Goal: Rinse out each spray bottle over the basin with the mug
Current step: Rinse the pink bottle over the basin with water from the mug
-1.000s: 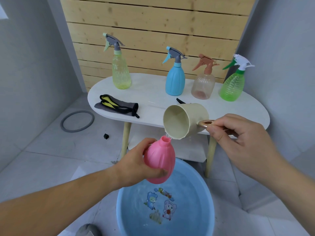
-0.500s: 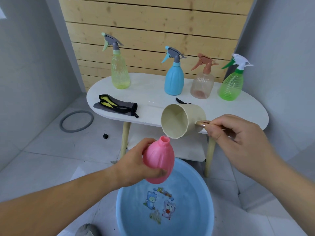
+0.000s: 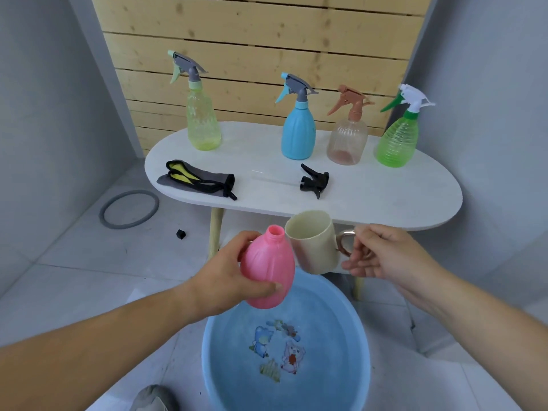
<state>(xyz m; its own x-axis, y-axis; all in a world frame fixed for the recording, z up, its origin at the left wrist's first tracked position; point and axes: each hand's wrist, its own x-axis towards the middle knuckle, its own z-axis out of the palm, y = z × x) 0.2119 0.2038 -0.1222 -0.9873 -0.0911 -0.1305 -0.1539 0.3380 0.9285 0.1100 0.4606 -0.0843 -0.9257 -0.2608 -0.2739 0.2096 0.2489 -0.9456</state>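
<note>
My left hand [image 3: 225, 274] grips an open pink bottle [image 3: 268, 269] with no sprayer, held nearly upright above the blue basin [image 3: 360, 345] of water on the floor. My right hand [image 3: 382, 253] holds the beige mug [image 3: 315, 244] by its metallic handle, nearly upright, right beside the pink bottle's neck. On the white table [image 3: 385, 200] stand a yellow-green bottle [image 3: 203, 126], a blue bottle [image 3: 298, 130], a clear bottle with a brown sprayer [image 3: 347, 140] and a green bottle [image 3: 398, 140]. A black sprayer head [image 3: 314, 181] with its tube lies on the table.
A grey and yellow cloth [image 3: 197, 179] lies at the table's left end. On the tiled floor are a grey ring [image 3: 129, 209] and a small black cube [image 3: 180, 234]. Wooden slats back the table, with grey walls on both sides.
The mug has come down from its tipped pouring position to nearly upright beside the pink bottle. The black sprayer head on the table has come into sight. The pink bottle stayed over the basin.
</note>
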